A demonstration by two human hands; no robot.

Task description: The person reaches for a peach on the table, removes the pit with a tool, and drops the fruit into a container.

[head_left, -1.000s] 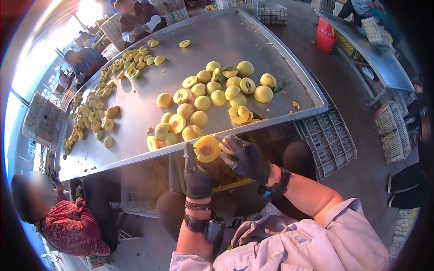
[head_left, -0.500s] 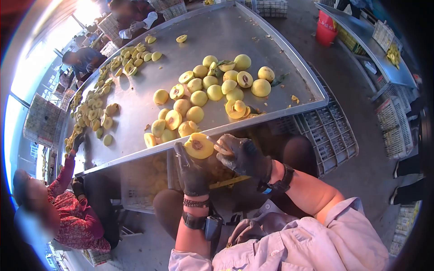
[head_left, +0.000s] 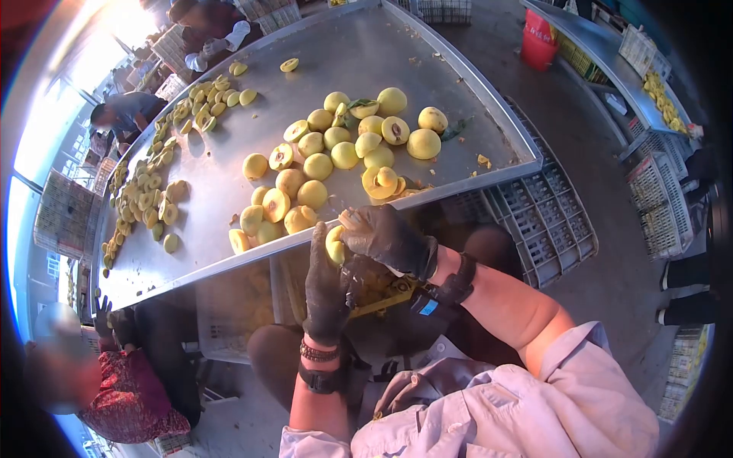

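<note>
Piled fruit (head_left: 345, 155) and stacked crates (head_left: 65, 212) show a food-processing workshop.

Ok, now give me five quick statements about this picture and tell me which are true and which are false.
1. The left hand holds a yellow fruit piece. True.
2. The right hand is ungloved. False: it wears a dark glove.
3. A red bin stands to the right of the metal table in the picture. True.
4. All the fruit on the metal table is whole. False: several are cut, such as a half with its dark centre showing.
5. A person in a red patterned top is at the picture's lower left. True.
</note>
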